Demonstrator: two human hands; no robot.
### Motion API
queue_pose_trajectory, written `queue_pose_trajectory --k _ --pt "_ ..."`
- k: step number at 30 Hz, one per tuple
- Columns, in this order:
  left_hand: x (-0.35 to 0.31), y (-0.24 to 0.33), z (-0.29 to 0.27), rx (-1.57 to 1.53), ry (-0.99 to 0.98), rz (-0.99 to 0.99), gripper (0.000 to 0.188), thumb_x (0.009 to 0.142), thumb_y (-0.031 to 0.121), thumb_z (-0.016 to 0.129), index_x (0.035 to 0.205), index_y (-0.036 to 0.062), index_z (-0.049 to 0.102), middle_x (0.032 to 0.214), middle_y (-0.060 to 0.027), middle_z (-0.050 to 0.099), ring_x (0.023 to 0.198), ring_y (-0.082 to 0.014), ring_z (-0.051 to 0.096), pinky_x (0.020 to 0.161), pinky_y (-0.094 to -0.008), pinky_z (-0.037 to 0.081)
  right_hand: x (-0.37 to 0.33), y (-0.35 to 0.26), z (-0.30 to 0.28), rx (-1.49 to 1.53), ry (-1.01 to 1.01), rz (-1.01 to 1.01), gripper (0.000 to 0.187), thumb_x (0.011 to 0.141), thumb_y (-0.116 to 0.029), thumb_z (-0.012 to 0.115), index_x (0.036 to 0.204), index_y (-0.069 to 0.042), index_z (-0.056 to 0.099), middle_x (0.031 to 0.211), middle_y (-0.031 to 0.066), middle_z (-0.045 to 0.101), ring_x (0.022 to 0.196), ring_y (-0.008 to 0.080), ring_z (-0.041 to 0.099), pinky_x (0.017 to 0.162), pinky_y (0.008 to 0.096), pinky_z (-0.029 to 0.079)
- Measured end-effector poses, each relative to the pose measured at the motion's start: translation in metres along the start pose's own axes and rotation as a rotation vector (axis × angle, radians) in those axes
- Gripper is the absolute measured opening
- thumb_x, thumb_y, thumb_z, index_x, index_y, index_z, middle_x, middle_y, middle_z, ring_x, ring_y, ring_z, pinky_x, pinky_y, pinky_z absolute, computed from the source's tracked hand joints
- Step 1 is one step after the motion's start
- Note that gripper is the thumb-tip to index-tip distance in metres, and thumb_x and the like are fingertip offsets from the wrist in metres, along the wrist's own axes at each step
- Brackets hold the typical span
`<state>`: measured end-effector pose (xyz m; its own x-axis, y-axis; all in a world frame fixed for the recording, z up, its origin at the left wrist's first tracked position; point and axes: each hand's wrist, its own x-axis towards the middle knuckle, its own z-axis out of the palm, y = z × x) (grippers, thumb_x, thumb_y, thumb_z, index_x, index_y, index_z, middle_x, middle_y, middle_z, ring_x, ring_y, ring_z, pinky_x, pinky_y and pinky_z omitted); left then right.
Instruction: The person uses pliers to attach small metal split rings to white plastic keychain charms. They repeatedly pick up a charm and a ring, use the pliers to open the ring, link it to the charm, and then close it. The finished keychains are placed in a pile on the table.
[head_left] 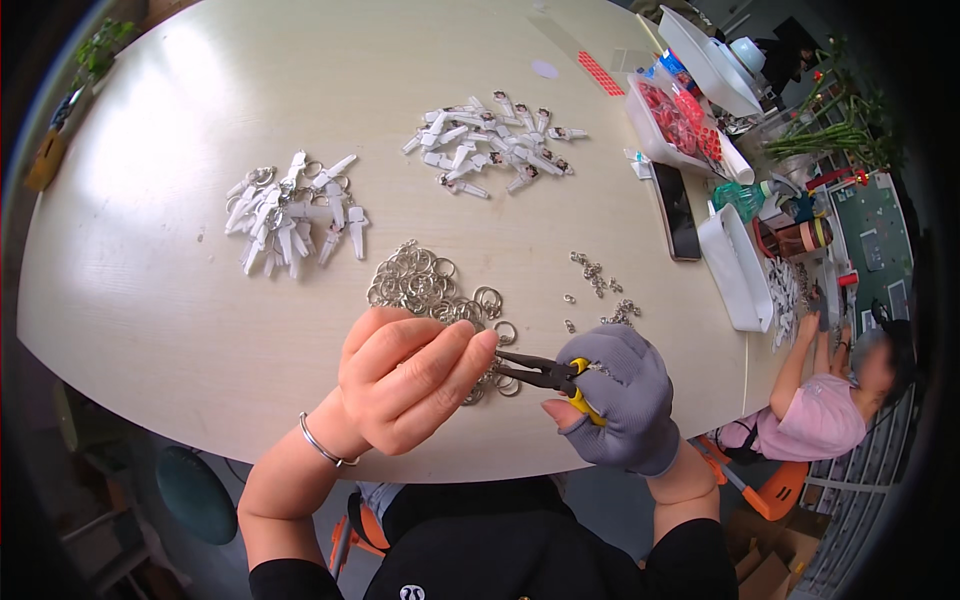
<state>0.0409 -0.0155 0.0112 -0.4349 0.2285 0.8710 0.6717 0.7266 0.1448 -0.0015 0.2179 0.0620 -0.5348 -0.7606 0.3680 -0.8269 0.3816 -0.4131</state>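
My bare left hand (410,380) is closed in a pinch at the jaws of black pliers (545,373) with yellow handles; whatever lies between its fingers is hidden. My right hand (630,400), in a grey glove that leaves the thumb tip bare, grips the pliers, jaws pointing left. Behind and under the left hand spreads a heap of silver key rings (415,280). Small metal connectors (597,275) lie in loose clusters beyond my right hand. Farther off are a pile of flat white charms (465,150), some with printed figures, and at left white pieces with rings attached (290,215).
Along the table's right side lie a dark phone (678,212), a white tray (732,270) and a plastic bin (650,145) of red items. A person in pink (815,415) works at the far right. A dark green stool (197,495) stands below the table's left front.
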Motion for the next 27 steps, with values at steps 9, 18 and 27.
queue_pose_trajectory --k 9,18,27 --pt "0.002 -0.001 -0.001 0.014 -0.006 0.036 0.037 0.063 -0.001 0.073 0.1 -0.0005 0.071 0.094 -0.0071 0.066 0.077 -0.0198 0.059 0.058 -0.0309 0.045 0.001 -0.002 -0.001 -0.003 0.03 -0.009 0.028 0.064 -0.01 0.077 0.065 -0.005 0.049 0.082 0.0097 0.06 0.065 0.0269 0.056 0.057 0.0362 0.043" --pt "-0.011 -0.047 0.004 0.318 0.05 -0.254 0.022 0.081 -0.003 0.067 0.103 -0.0002 0.069 0.086 -0.0099 0.065 0.076 -0.0241 0.061 0.064 -0.0344 0.049 0.054 0.06 0.037 0.279 0.059 0.315 0.022 0.07 -0.013 0.081 0.074 0.001 0.064 0.09 0.0139 0.063 0.081 0.0285 0.061 0.07 0.0378 0.049" --pt "-0.036 -0.1 0.0 0.779 -0.168 -0.659 0.026 0.085 0.012 0.067 0.11 0.0045 0.067 0.099 -0.0084 0.066 0.089 -0.0259 0.061 0.078 -0.0376 0.049 0.12 0.125 0.114 -0.455 -0.035 0.403 0.023 0.077 -0.027 0.074 0.083 -0.006 0.065 0.108 0.0106 0.053 0.102 0.0334 0.051 0.082 0.0418 0.047"
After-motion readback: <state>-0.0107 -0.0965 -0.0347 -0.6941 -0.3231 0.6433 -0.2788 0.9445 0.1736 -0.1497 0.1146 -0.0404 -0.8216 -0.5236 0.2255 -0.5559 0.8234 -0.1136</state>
